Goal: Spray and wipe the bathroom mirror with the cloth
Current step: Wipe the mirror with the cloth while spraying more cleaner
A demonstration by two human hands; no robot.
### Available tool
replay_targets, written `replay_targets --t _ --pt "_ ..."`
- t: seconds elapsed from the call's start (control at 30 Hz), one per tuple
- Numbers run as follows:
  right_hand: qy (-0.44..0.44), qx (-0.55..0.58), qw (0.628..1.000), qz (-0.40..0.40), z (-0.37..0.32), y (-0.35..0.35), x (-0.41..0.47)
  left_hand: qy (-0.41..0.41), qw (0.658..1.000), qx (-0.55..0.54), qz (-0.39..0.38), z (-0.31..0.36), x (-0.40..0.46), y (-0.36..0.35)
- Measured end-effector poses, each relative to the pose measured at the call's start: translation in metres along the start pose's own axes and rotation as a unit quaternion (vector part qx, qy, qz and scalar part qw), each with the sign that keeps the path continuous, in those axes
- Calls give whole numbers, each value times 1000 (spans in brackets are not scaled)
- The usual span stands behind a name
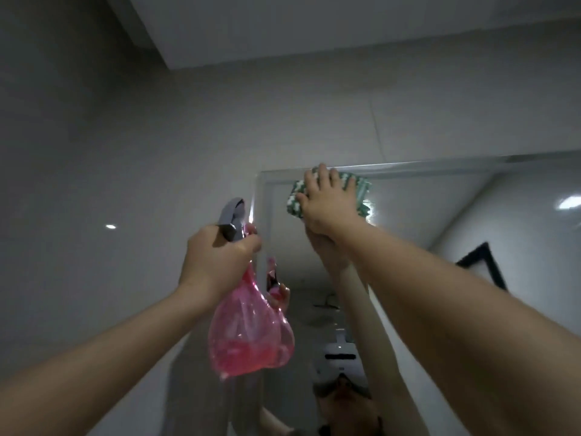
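Cloth (361,191) up high, green-and-white checked, flattened against the mirror (440,221) right in its top left corner, just under the top edge. The right hand (327,202) lies spread over it, fingers straight and fanned, palm pressing the fabric to the glass; fingertips reach almost to the mirror's upper rim. Cloth pokes out past the hand on both sides, more on the right.

Left of that, the left hand (217,262) has its fingers curled tight round the neck of the bottle (248,335), a clear pink one with pink liquid pooled in the bottom. Its grey spray head (232,220) sticks up above the knuckles, nozzle close to the mirror's left edge. Whether a finger sits on the trigger, can't tell. No label or writing readable on the bottle, and none on the cloth.

Edges now: the mirror's bevelled left side runs down just behind the bottle, the top edge runs off to the right. Glass lies open to the right of and below the cloth; leftward, it's nearly at the corner. Reflected arms, bottle and a white headset show in the lower glass.

Around it, grey wall (125,152) to the left and above, a white ceiling panel (314,23) overhead.
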State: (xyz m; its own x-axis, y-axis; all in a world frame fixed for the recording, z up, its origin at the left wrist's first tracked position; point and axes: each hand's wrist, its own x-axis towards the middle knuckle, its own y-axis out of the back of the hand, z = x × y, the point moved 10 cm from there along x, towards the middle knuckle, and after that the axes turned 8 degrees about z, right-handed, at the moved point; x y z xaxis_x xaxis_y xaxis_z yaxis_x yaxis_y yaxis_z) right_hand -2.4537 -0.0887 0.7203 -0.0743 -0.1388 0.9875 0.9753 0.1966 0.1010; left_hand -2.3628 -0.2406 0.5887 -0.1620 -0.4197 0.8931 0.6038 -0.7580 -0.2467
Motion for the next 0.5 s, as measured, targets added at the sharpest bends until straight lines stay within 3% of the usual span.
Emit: replay_targets --t 0.17,0.3,0.5 --pt "61 -2 998 -12 -77 -17 2 -20 998 60 20 -22 7 59" --pt "163 -54 984 -42 -125 -30 -16 -23 997 59 40 -24 13 74" --pt "184 -20 982 -31 -120 -26 -6 -45 998 43 26 -8 14 56"
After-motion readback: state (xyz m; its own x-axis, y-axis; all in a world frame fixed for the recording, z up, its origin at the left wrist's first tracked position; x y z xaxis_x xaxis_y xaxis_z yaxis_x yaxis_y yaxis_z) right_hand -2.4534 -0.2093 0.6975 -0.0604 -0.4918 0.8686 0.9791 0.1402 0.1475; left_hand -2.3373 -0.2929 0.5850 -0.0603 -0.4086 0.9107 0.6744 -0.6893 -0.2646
